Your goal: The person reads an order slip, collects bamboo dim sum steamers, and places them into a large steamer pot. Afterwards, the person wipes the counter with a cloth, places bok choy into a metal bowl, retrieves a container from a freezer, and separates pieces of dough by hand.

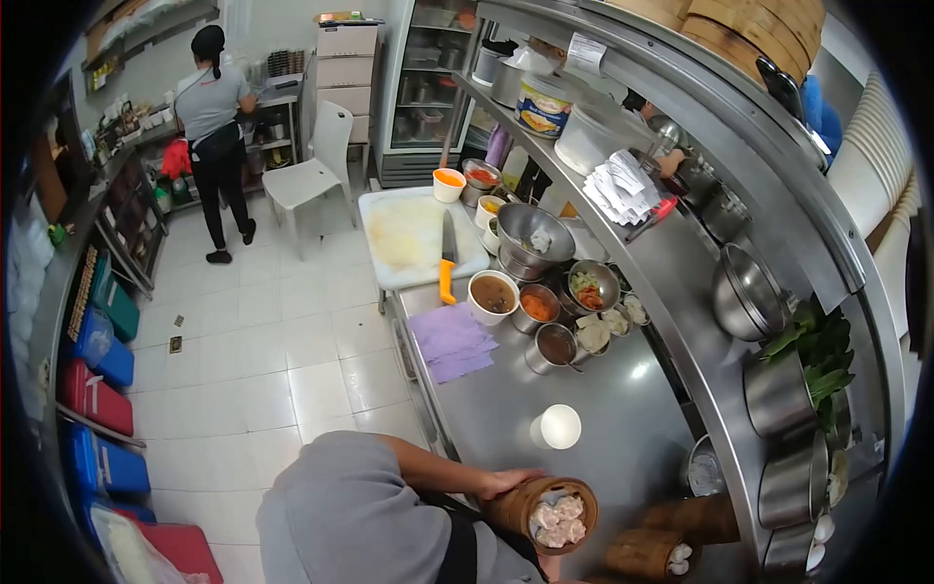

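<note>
The left hand is partly open, its fingers spread along the side of a round bamboo steamer at the near edge of the steel table. The right hand shows only as a bit of skin below the steamer's rim, so how far it is open cannot be told, though it seems to touch the basket from beneath. Pale pink open-topped dumplings sit clustered inside the steamer. Near it stands a white cup, and another bamboo steamer with white pieces lies on the other side. Farther along are a tub of brown sauce, a steel pot of chopped orange food, and a bowl of chopped vegetables. A purple cloth lies by the table edge, next to a white cutting board bearing an orange-handled knife. Across the tiled floor, a co-worker stands at a far counter, near a white plastic chair
</note>
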Action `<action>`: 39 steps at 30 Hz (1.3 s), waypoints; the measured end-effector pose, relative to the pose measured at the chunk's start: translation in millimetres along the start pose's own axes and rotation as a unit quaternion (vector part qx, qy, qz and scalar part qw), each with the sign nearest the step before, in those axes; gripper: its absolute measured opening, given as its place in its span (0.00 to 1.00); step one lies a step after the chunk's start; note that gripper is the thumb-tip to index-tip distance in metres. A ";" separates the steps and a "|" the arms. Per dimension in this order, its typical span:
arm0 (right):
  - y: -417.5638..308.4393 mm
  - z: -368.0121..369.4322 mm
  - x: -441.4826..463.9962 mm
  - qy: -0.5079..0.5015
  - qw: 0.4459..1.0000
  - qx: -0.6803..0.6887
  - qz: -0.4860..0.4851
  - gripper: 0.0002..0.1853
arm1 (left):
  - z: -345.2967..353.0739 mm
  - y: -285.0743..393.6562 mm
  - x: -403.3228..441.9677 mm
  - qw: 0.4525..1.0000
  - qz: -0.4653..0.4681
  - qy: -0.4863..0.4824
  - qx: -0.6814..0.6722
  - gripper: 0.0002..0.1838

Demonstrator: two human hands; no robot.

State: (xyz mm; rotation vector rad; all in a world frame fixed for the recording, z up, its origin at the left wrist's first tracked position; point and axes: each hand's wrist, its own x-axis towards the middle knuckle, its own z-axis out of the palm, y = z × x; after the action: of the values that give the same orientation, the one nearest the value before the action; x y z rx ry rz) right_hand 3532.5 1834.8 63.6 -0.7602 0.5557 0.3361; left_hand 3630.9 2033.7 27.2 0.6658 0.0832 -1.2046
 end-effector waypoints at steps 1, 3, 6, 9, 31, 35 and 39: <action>4.7 13.2 4.1 -0.012 1.000 -0.004 0.012 0.32 | -5.3 3.0 -18.7 1.000 0.014 0.022 -0.001 0.31; 17.9 40.3 14.5 -0.042 0.998 -0.017 0.040 0.32 | -11.3 12.5 -59.2 0.997 0.054 0.052 -0.003 0.35; 40.5 106.2 28.0 -0.092 0.992 -0.042 0.080 0.31 | -14.5 39.1 -131.5 0.989 0.106 0.104 -0.006 0.35; 74.6 166.8 63.0 -0.143 0.982 -0.066 0.108 0.31 | -61.1 54.7 -181.8 0.970 0.193 0.147 0.010 0.37; 360.4 645.6 306.4 -0.280 0.911 -0.048 0.300 0.26 | -361.9 256.3 -580.2 0.854 0.388 0.330 -0.112 0.35; 383.9 741.2 381.4 -0.308 0.899 -0.049 0.308 0.26 | -429.1 331.6 -618.9 0.824 0.416 0.365 -0.121 0.33; 378.0 846.4 414.3 -0.274 0.910 -0.103 0.294 0.31 | -487.1 413.4 -656.5 0.822 0.426 0.332 -0.181 0.32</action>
State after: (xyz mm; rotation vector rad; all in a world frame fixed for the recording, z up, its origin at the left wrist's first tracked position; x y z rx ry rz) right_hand 3982.6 2743.7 113.2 -0.6451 0.1986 1.1477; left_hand 3883.4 2913.0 74.7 0.6463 0.5305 -0.0402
